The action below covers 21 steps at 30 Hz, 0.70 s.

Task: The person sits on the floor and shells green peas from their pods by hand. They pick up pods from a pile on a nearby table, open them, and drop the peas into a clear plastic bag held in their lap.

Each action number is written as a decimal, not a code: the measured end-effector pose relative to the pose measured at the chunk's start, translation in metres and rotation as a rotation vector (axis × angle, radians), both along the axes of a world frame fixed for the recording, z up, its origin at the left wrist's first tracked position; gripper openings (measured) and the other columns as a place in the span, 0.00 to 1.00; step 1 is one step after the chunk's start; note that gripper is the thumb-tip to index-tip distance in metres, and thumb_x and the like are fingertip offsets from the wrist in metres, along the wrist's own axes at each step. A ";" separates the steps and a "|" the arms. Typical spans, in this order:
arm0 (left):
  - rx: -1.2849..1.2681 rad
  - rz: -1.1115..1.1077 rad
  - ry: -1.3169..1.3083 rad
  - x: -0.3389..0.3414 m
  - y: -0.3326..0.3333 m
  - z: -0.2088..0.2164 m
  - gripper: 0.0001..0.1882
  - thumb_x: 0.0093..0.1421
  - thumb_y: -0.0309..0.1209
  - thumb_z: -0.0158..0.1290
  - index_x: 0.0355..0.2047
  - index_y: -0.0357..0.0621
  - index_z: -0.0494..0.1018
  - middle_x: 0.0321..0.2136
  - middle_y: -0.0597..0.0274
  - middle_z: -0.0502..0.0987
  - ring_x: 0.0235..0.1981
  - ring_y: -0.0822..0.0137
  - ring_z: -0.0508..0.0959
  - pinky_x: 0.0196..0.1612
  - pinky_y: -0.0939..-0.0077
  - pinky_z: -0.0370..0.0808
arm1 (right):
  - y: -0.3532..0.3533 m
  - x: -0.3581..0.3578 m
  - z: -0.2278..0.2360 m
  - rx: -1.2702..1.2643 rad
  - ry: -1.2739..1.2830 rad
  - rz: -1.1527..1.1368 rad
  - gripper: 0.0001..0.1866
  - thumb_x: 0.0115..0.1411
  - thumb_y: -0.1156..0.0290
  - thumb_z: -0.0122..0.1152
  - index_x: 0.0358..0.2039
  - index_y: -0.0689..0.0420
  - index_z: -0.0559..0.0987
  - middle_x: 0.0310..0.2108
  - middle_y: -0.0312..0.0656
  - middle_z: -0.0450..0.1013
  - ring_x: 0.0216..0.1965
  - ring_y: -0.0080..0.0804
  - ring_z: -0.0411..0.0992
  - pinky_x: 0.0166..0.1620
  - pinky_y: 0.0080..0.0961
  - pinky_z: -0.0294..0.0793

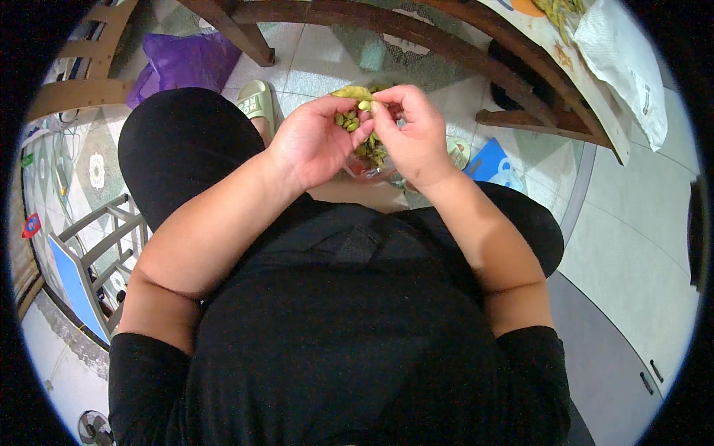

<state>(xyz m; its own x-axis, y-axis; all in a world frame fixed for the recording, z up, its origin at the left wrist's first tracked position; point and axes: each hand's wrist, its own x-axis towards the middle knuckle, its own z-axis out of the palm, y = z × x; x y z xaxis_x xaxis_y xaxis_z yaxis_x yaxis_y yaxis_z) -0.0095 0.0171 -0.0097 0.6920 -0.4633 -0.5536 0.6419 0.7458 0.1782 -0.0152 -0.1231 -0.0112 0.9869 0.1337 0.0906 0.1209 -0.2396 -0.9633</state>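
Observation:
My left hand is cupped, with several shelled green beans in its palm. A yellow-green bean pod lies between its thumb and my right hand. The right thumb and forefinger pinch the pod's near end, where one pale green bean shows. Below the hands, a clear plastic bag with more pods rests between my knees; the hands hide part of it.
A purple bag sits on the floor at the far left. Wooden furniture legs stand ahead. At the upper right, a table edge bears a white bag and more pods. A folding stool stands at left.

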 end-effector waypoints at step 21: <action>0.509 -0.190 0.023 0.014 0.004 -0.020 0.09 0.54 0.26 0.41 0.36 0.37 0.65 0.26 0.66 0.66 0.26 0.74 0.64 0.30 0.83 0.64 | -0.058 0.031 -0.165 -0.507 0.287 -0.015 0.10 0.50 0.67 0.52 0.32 0.58 0.71 0.28 0.45 0.70 0.29 0.38 0.70 0.32 0.30 0.69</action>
<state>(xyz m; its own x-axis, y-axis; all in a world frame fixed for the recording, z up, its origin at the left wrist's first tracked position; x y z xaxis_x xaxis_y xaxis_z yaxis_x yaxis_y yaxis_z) 0.0045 0.0215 -0.0292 0.6077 -0.2481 -0.7544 0.7647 0.4394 0.4714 0.0158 -0.1806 -0.1763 0.9646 0.0760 -0.2524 -0.1353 -0.6789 -0.7216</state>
